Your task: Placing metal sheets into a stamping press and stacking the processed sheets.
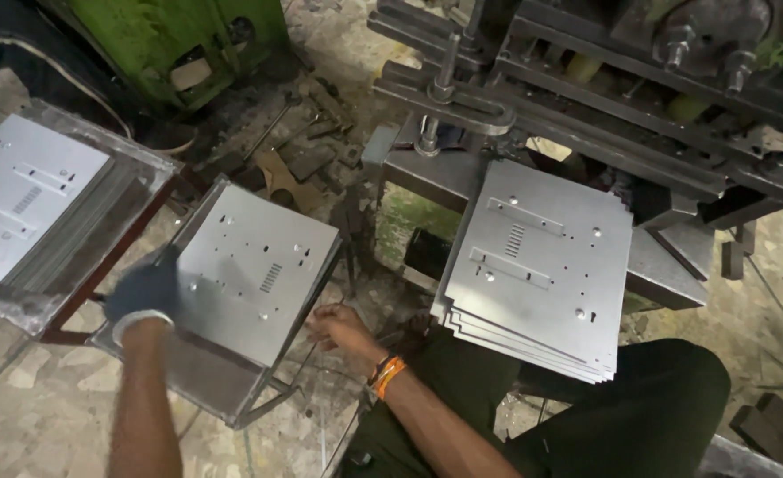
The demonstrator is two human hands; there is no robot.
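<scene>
My left hand [146, 289], in a dark glove, grips the left edge of a punched grey metal sheet [254, 265] that lies on top of a stack on a small metal stand [232, 400]. My right hand [340, 327], bare with an orange wristband, is at the stand's right side, just below the sheet's right corner; its fingers are curled and I cannot see whether it holds anything. A second stack of punched sheets [537, 265] rests on the press table to the right, above my lap.
A third stack of sheets [24, 195] lies on a tray [99, 243] at the left. The press machine [586, 80] fills the upper right. A green machine body [179, 35] stands at the top. Scrap metal litters the floor [303, 150] between them.
</scene>
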